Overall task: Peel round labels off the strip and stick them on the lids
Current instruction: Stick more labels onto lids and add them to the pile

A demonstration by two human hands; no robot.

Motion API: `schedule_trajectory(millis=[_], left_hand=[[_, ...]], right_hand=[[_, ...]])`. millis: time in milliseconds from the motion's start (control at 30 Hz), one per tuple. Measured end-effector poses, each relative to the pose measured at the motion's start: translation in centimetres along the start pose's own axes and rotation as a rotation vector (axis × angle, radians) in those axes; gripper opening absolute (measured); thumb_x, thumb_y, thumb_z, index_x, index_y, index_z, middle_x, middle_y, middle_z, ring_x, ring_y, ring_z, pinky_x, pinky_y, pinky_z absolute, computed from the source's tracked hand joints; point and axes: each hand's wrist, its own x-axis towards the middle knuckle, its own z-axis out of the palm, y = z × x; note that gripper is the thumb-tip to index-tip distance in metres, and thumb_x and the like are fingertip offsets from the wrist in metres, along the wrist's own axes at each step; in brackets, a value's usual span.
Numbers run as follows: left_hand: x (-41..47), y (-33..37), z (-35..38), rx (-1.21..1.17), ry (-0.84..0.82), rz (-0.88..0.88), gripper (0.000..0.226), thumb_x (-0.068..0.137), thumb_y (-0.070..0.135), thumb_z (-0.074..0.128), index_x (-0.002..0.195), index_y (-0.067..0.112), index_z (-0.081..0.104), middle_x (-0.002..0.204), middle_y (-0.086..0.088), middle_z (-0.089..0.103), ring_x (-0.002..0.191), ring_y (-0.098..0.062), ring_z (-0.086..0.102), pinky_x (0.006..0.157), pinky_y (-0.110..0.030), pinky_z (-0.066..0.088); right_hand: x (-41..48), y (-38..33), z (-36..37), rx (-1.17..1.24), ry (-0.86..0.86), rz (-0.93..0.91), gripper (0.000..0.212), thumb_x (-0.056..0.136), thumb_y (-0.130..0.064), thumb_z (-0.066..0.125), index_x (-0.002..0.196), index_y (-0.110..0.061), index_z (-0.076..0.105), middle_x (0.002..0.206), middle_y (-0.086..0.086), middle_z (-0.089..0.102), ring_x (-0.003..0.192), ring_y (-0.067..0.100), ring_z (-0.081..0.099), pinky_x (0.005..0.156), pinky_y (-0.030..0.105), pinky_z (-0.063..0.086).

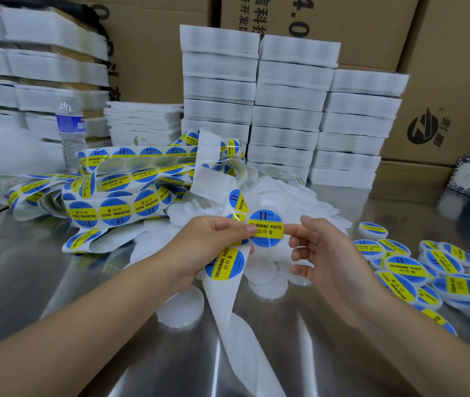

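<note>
The round label point(266, 226) is up in mid-air, face to the camera, blue with its yellow band level, held above the heap of bare lids point(285, 196). A pale rim shows under its lower edge, so a lid may sit behind it, but that cannot be told for sure. The right hand point(328, 253) pinches the label's right edge between thumb and forefinger, its other fingers loosely curled below and holding nothing. The left hand point(210, 242) has its thumb tip on the label's left edge. So the label spans the gap between the two hands, gripped only at its margins, probably to keep fingertips off the glue and the disc flat. The left hand's fingers are also curled round the strip point(222, 305), which hangs from the palm down to the steel table point(56, 282), with the next label point(225, 263) just below the thumb, handy for the following peel. Labelled lids point(405, 267) lie grouped off to the right, well apart from the bare ones, and that sorting looks deliberate. The tangle of unused strip point(119, 190) is heaped beyond the left hand, before the white foam stacks point(285, 110).
</note>
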Motion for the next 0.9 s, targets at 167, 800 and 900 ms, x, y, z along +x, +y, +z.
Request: schedule_trajectory(millis=[167, 800, 900], left_hand=[[0.1, -0.1, -0.1, 0.023, 0.012, -0.002, 0.016, 0.081, 0.03, 0.07, 0.071, 0.02, 0.077, 0.077, -0.002, 0.075, 0.057, -0.007, 0.065, 0.05, -0.015, 0.047], [0.0, -0.3, 0.0, 0.136, 0.039, 0.02, 0.015, 0.08, 0.032, 0.071, 0.076, 0.02, 0.078, 0.082, -0.005, 0.076, 0.065, -0.012, 0.067, 0.065, -0.02, 0.055], [-0.1, -0.2, 0.1, 0.169, 0.005, 0.031, 0.013, 0.08, 0.034, 0.071, 0.077, 0.024, 0.078, 0.082, 0.001, 0.076, 0.069, -0.009, 0.068, 0.071, -0.022, 0.054]], right_hand=[[0.1, 0.0, 0.0, -0.023, 0.021, -0.01, 0.033, 0.087, -0.034, 0.052, 0.073, -0.018, 0.077, 0.071, -0.003, 0.052, 0.058, 0.01, 0.046, 0.055, 0.025, 0.043], [0.2, -0.1, -0.9, -0.1, 0.273, -0.026, 0.038, 0.091, -0.024, 0.047, 0.068, -0.016, 0.077, 0.056, -0.008, 0.053, 0.049, 0.009, 0.042, 0.048, 0.024, 0.035], [0.6, -0.2, -1.1, -0.079, 0.241, -0.027, 0.029, 0.09, -0.027, 0.05, 0.081, -0.015, 0.074, 0.063, -0.005, 0.057, 0.05, 0.009, 0.046, 0.051, 0.025, 0.038]])
